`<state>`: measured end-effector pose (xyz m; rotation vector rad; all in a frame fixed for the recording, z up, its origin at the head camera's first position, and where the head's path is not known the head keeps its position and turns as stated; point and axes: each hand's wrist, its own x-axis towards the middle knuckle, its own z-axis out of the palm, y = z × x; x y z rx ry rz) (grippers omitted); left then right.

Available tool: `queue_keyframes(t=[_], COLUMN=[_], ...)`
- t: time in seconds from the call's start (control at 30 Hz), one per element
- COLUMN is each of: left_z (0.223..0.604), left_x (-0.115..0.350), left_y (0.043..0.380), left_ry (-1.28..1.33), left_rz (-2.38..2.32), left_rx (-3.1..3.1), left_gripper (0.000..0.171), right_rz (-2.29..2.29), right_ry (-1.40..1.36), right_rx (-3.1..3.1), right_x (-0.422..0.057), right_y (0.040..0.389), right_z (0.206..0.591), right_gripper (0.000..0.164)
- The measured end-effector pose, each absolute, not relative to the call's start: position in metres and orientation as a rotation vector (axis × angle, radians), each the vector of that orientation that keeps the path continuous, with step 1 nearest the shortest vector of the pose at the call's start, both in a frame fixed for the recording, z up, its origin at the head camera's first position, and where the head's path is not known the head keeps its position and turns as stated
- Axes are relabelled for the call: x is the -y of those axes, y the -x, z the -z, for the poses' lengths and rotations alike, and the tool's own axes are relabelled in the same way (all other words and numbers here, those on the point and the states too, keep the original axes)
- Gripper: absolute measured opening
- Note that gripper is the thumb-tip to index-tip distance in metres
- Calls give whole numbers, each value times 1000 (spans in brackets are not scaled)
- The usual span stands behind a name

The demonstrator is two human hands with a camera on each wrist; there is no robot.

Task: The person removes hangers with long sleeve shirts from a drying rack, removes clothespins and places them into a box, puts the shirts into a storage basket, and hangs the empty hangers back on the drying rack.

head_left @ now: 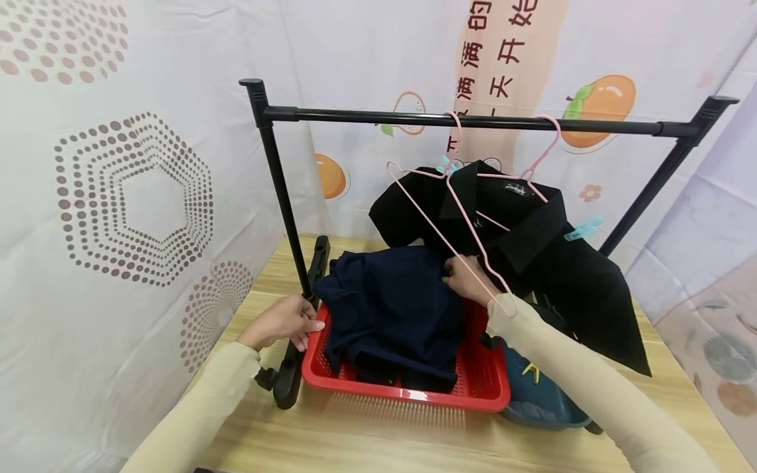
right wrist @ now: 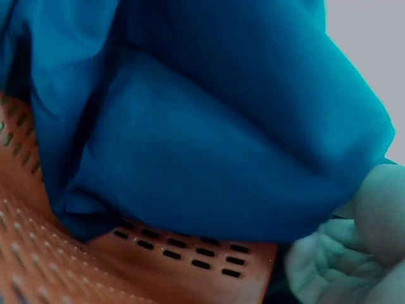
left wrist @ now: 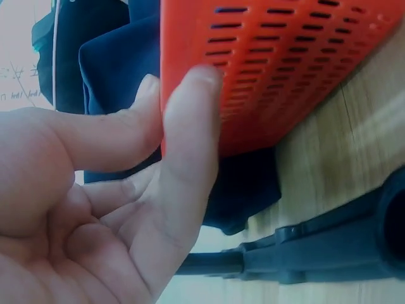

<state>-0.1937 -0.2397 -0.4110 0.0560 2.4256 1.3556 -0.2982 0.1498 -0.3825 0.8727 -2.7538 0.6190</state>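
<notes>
Cream sleeves (head_left: 591,384) flanked the navy garment (head_left: 402,309), whose far right edge the right hand (head_left: 464,280) pinched while the left hand (head_left: 282,322) pinched the left rim of the red basket (head_left: 378,389).

A laundry corner of a home is suggested by a black clothes rack (head_left: 367,117) with pink hangers (head_left: 545,153), navy clothing (head_left: 390,302) heaped in a red basket (head_left: 408,394), and a fruit-printed curtain (head_left: 367,52).

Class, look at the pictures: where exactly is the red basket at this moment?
In the head view, the red basket is low and central, immediately left of the blue basin. The left hand grips its left rim, and navy cloth lies inside.
</notes>
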Motion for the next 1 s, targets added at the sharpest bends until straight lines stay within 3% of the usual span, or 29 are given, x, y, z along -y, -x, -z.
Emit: queue_keyframes(t=[0.17, 0.3, 0.43, 0.6, 0.8, 1.0], left_z=[415, 416, 416, 416, 416, 416], left_x=[236, 236, 237, 238, 238, 239], left_y=[195, 195, 194, 193, 193, 194], left_ry=[-43, -4, 23, 34, 38, 20], left_rz=[-1362, -1362, -1384, -1402, -1404, -1398], left_rx=[-2397, -2406, -2410, -2386, -2381, -2378], left_gripper=[14, 16, 20, 19, 19, 17], right_rz=[-734, -1215, -1500, -1457, -1283, -837], right_ry=[-836, -807, -899, -1217, -1729, -1747], right_rx=[2683, 2656, 2635, 2638, 2586, 2747], right_x=[-145, -144, -153, -182, -216, -224], right_y=[306, 289, 272, 247, 214, 198], right_z=[384, 366, 353, 349, 361, 403], right_gripper=[4, 14, 13, 8, 20, 20])
